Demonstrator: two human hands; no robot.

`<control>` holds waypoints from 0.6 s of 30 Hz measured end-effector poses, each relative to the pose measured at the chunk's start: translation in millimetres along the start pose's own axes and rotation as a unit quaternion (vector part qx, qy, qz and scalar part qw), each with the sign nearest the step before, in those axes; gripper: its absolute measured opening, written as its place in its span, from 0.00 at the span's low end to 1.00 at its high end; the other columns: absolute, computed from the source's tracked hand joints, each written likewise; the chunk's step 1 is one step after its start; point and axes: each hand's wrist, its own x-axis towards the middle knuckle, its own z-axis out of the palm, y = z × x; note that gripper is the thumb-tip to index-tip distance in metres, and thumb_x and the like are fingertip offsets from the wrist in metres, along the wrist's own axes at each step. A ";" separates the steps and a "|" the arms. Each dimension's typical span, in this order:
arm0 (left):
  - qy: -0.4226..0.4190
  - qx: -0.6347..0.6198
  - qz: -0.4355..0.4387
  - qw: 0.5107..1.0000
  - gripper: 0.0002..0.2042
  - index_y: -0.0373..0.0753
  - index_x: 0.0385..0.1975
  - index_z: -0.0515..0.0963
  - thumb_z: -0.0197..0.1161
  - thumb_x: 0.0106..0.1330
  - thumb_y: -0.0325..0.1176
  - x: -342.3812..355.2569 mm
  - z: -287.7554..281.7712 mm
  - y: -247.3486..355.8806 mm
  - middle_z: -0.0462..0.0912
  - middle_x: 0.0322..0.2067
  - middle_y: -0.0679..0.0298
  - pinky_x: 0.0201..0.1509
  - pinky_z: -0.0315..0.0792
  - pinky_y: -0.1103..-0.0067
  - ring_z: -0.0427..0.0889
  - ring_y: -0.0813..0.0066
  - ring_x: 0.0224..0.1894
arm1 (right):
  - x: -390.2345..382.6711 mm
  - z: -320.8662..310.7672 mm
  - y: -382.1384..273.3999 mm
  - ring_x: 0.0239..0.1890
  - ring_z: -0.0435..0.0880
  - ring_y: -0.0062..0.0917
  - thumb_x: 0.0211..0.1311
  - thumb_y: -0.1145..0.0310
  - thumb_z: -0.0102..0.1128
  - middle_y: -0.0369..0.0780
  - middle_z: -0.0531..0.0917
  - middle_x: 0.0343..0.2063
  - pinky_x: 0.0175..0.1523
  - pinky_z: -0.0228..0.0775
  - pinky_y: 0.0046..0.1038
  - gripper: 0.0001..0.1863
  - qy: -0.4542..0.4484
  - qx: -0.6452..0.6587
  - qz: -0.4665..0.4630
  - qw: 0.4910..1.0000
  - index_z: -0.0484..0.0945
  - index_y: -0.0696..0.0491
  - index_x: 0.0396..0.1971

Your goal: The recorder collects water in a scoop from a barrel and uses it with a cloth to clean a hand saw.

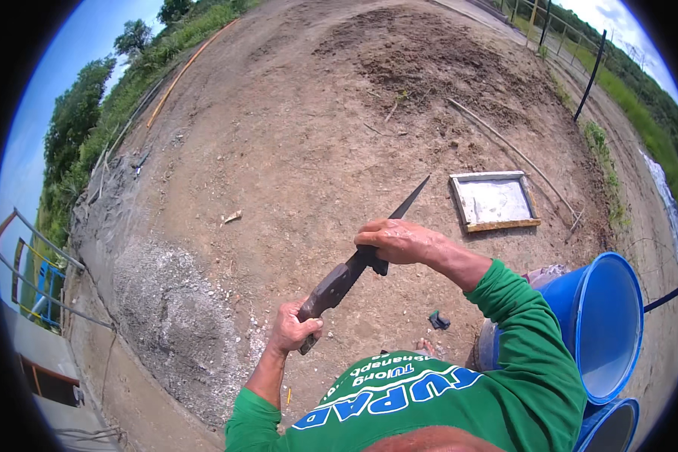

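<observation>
Both hands, left hand [294, 329] and right hand [394, 241], on a long knife [354, 265].

Single head-worn fisheye view looking steeply down and forward over the wearer's green shirt [429, 392] at lower centre, hands close below mid-frame, dirt ground [279, 151] filling the middle, horizon and sky bent around the upper left and right rim.
</observation>
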 end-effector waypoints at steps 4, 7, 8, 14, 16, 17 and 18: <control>-0.001 0.161 -0.002 0.987 0.22 0.36 0.49 0.76 0.62 0.50 0.27 -10.3 -1.9 23.3 0.75 0.19 0.71 0.24 0.69 0.82 0.73 0.84 0.20 | 10.5 14.6 -29.8 0.43 0.78 0.40 0.48 0.77 0.53 0.43 0.76 0.33 0.45 0.71 0.36 0.15 -0.028 -0.009 -0.020 0.999 0.72 0.54 0.39; -0.003 0.192 0.001 0.981 0.26 0.36 0.52 0.74 0.62 0.48 0.27 -18.7 -0.2 33.3 0.74 0.20 0.72 0.25 0.68 0.83 0.71 0.86 0.21 | 5.1 23.4 -18.7 0.42 0.78 0.40 0.49 0.76 0.54 0.43 0.77 0.34 0.43 0.71 0.36 0.14 -0.048 0.019 -0.027 0.998 0.73 0.54 0.39; -0.015 0.209 -0.001 0.978 0.26 0.35 0.53 0.74 0.62 0.48 0.27 -18.5 -1.8 34.9 0.74 0.21 0.72 0.26 0.68 0.84 0.71 0.86 0.22 | 4.0 24.8 -12.0 0.41 0.78 0.41 0.50 0.75 0.55 0.43 0.77 0.34 0.43 0.71 0.37 0.13 -0.033 0.032 -0.045 0.998 0.73 0.54 0.39; -0.040 0.262 0.060 0.962 0.28 0.36 0.53 0.74 0.65 0.46 0.29 -38.6 -27.1 52.7 0.82 0.31 0.62 0.42 0.70 0.82 0.76 0.82 0.33 | -18.5 8.3 62.6 0.38 0.79 0.40 0.51 0.74 0.55 0.43 0.79 0.32 0.41 0.71 0.37 0.10 -0.006 0.017 -0.003 1.000 0.75 0.54 0.35; -0.047 0.283 0.037 0.957 0.28 0.35 0.52 0.73 0.65 0.46 0.28 -51.5 -35.3 65.3 0.82 0.31 0.62 0.41 0.70 0.82 0.75 0.82 0.33 | -32.2 5.3 88.1 0.37 0.79 0.40 0.49 0.74 0.56 0.43 0.79 0.29 0.41 0.71 0.36 0.08 0.028 -0.031 0.037 0.998 0.76 0.54 0.32; -0.053 0.302 0.013 0.952 0.28 0.35 0.52 0.73 0.65 0.45 0.28 -57.3 -39.6 67.6 0.81 0.30 0.62 0.40 0.70 0.82 0.75 0.83 0.32 | -37.8 4.3 93.6 0.37 0.79 0.40 0.49 0.74 0.56 0.43 0.79 0.29 0.41 0.71 0.36 0.08 0.027 -0.031 0.037 0.998 0.76 0.54 0.32; -0.046 0.310 0.067 0.947 0.28 0.37 0.52 0.75 0.66 0.45 0.29 -58.8 -45.6 61.5 0.73 0.20 0.71 0.29 0.66 0.85 0.69 0.86 0.23 | -43.1 3.9 97.7 0.37 0.79 0.40 0.49 0.74 0.58 0.43 0.79 0.28 0.41 0.71 0.36 0.08 0.008 -0.036 0.052 0.998 0.76 0.54 0.32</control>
